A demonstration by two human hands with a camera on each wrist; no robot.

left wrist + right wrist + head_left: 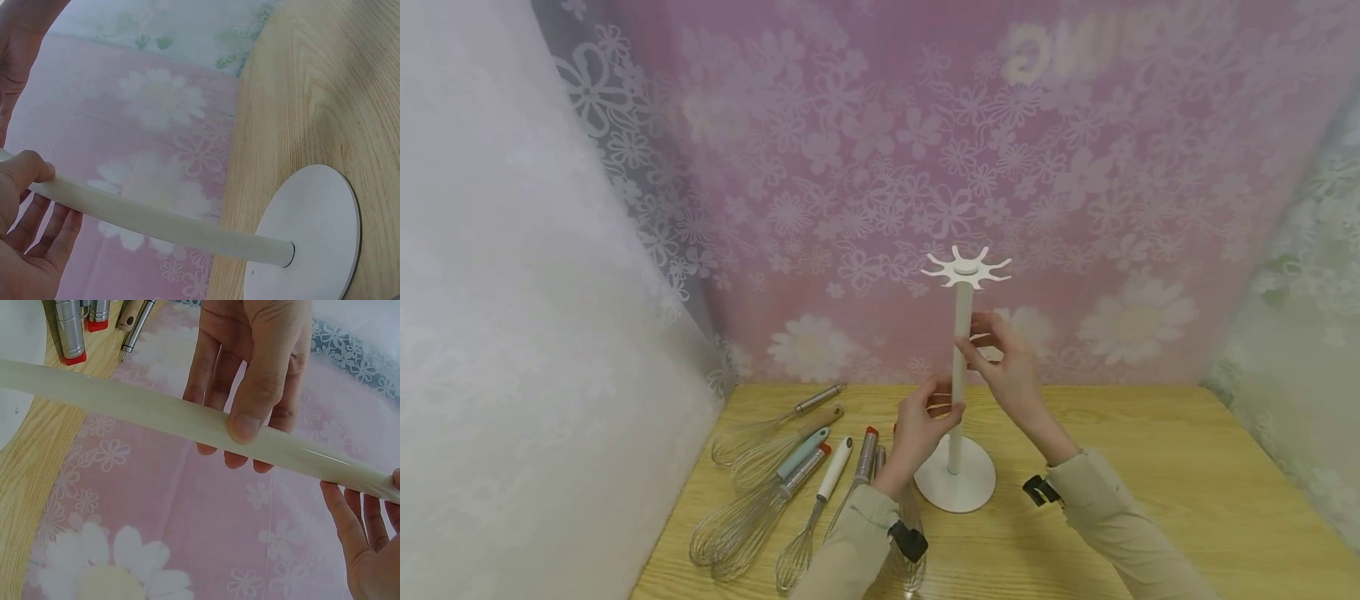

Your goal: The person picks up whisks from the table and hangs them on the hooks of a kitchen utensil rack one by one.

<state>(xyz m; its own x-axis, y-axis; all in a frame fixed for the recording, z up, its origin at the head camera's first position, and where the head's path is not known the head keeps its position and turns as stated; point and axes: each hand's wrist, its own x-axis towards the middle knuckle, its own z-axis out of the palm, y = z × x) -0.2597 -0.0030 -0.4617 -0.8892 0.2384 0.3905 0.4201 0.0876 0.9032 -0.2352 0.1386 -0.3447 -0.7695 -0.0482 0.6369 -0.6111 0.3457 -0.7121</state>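
A white utensil stand [960, 358] rises from a round flat base [319, 219] on the wooden table. Its top is a star-shaped hook ring [966, 268] with curved arms. My left hand [921, 421] pinches the lower half of the pole, thumb [247, 427] on one side and fingers behind. Higher up, just under the hook ring, my right hand [1009, 367] holds the same pole between thumb and fingers. In the right wrist view the right hand [375, 550] shows at the lower right edge of the frame. No whisk hangs on the hooks.
Several whisks lie left of the stand: a white-handled whisk [835, 468], a teal-handled whisk [805, 452], a wooden-handled whisk [822, 420] and red-capped steel ones. My left forearm partly covers some. A pink flowered curtain [880, 167] hangs behind the table [1112, 467].
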